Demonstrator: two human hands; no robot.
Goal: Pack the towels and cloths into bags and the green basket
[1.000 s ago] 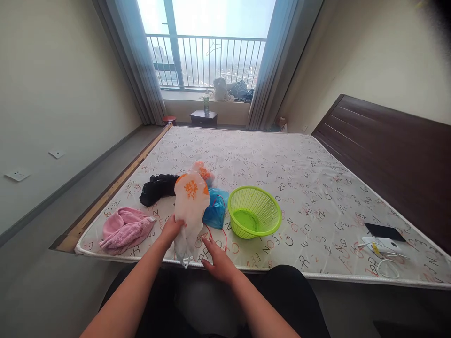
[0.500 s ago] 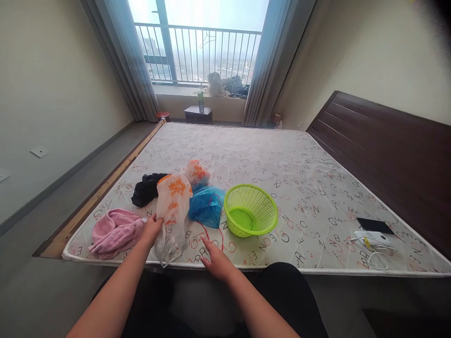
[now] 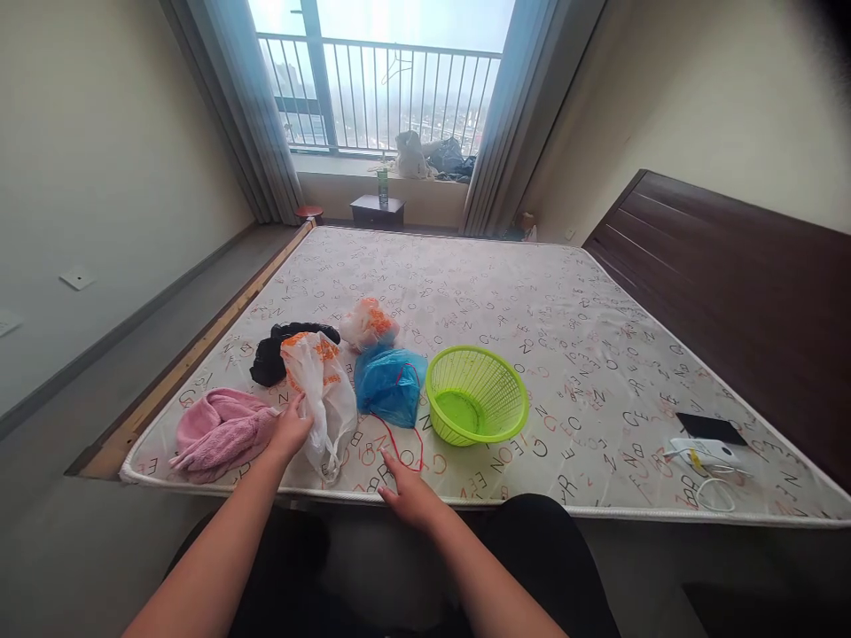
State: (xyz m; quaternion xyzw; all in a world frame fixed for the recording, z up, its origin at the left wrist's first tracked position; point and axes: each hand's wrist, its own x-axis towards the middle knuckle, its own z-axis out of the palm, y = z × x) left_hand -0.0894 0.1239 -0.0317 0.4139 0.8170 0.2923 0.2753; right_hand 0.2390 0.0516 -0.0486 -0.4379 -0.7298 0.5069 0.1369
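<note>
Head view. Can read on the mattress point(image 3: 532, 292) only scattered letters, black and red: N, C, E, R, O, B among them. Orange print on the white bag point(image 3: 336, 403), broken by folds; cannot read it. Same with the rear bag point(image 3: 363, 325), crumpled just behind the blue bag point(image 3: 387, 387). Yellow patch on the white device point(image 3: 714, 454) at right, too small to make out.

White bag at front left of mattress, between pink cloth point(image 3: 222, 430) and blue bag, handle loops toward the near edge. Left hand point(image 3: 290, 432) at its left side, fingers closed on the plastic, tips partly lost in folds. Right hand point(image 3: 413, 494) near the red cord point(image 3: 420, 446), fingers spread, loose. Green basket point(image 3: 502, 394) just right of blue bag.

Partly covered by white bag: black bag point(image 3: 268, 363). Indistinct: heap point(image 3: 448, 158) by the window point(image 3: 412, 22). Cut off: headboard point(image 3: 724, 239) at right edge, both forearms point(image 3: 222, 545) at bottom. Dark blur in top right corner.
</note>
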